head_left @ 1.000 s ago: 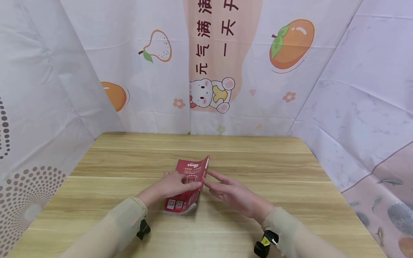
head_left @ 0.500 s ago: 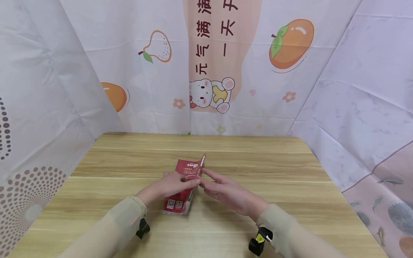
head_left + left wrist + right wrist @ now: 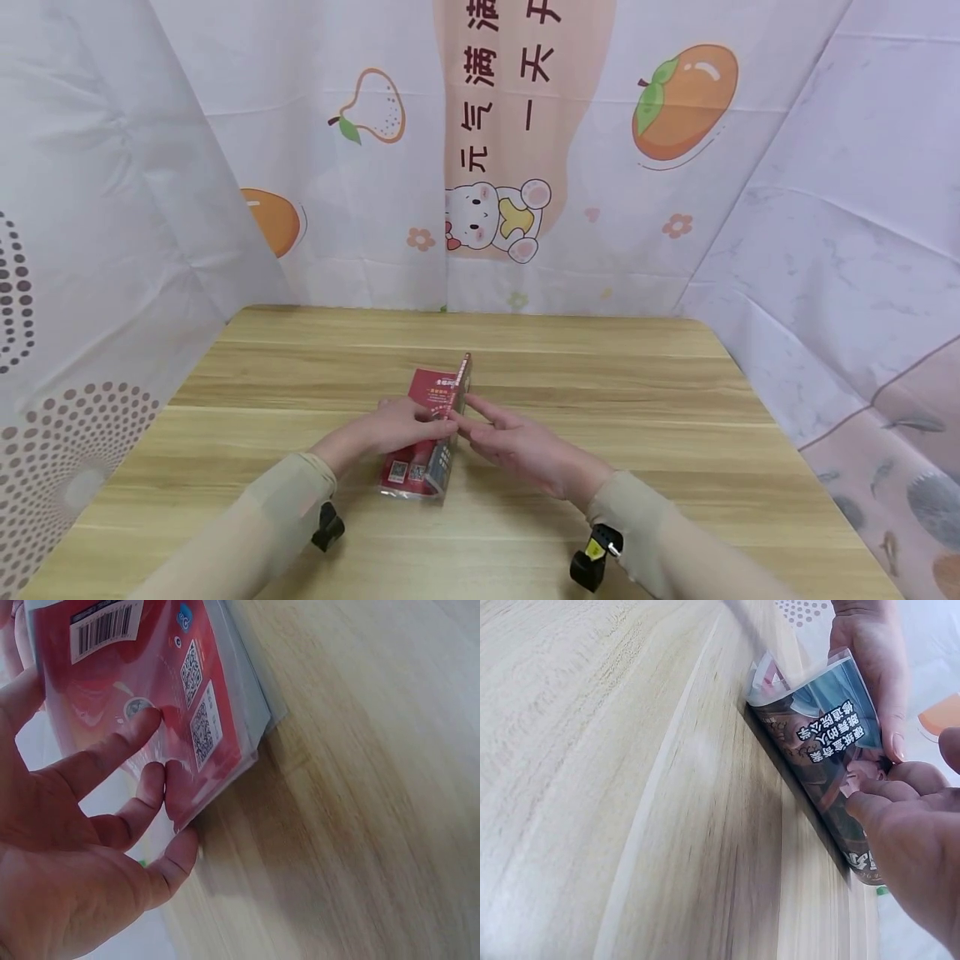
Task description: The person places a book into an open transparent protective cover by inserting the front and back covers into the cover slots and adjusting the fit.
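Note:
A thin book (image 3: 430,390) in a clear plastic jacket lies on the table, its spine raised in a ridge. Its red back cover (image 3: 176,645) faces left and carries a barcode and QR codes. The dark illustrated front cover (image 3: 810,742) faces right. My left hand (image 3: 396,427) grips the book from the left, its thumb along the ridge and its fingers on the red cover. My right hand (image 3: 517,446) touches the front cover near the ridge with extended fingertips, its thumb apart. Part of the left fingers is hidden in the head view.
The wood-grain table (image 3: 630,375) extends around the book on all sides. A white printed curtain (image 3: 337,208) hangs behind its far edge, with more cloth at left and right. Small black devices (image 3: 588,569) are strapped below both wrists.
The book's raised spine has moved left and stands steeper, so more of the front cover shows. My right hand has followed it leftward; the left hand has barely moved.

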The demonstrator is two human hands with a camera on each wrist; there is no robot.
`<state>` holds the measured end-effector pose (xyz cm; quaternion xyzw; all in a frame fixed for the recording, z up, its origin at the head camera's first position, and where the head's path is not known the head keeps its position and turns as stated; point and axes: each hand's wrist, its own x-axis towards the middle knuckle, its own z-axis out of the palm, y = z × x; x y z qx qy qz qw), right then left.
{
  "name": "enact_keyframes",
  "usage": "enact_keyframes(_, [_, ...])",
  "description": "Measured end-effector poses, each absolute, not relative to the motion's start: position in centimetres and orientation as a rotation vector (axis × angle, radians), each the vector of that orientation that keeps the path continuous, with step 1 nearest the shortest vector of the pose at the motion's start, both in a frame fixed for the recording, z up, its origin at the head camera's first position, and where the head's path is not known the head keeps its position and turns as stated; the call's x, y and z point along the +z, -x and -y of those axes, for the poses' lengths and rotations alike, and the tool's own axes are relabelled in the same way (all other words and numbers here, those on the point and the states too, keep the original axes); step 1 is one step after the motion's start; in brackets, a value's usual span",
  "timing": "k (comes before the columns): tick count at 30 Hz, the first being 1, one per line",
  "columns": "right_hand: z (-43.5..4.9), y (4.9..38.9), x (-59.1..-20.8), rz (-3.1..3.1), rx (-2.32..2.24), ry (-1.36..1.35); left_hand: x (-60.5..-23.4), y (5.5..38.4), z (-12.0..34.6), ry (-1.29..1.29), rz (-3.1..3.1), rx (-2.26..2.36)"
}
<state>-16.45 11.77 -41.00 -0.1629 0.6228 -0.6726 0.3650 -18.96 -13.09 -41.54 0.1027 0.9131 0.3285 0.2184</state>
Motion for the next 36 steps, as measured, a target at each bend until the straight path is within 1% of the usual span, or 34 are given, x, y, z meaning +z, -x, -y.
enact_keyframes(10, [-11.5,16.5,-41.1,-1.653,-1.684,0.422,-41.6,19.5,13.0,-0.402,-2.492,0.887])
enact_keyframes(16, [-11.4,16.6,-41.2,-1.664,-1.664,0.43,-41.7,19.7,12.9,-0.422,-2.467,0.904])
enact_keyframes(24, [-11.5,16.7,-41.4,-1.711,-1.655,0.44,-41.7,18.9,12.2,-0.384,-2.549,0.847])
enact_keyframes(31, [-12.0,17.1,-41.1,-1.742,-1.652,0.396,-41.7,18.4,11.1,-0.491,-2.606,0.811])
enact_keyframes(36, [-12.2,17.3,-41.1,-1.771,-1.66,0.37,-41.6,18.4,10.4,-0.482,-2.593,0.854])
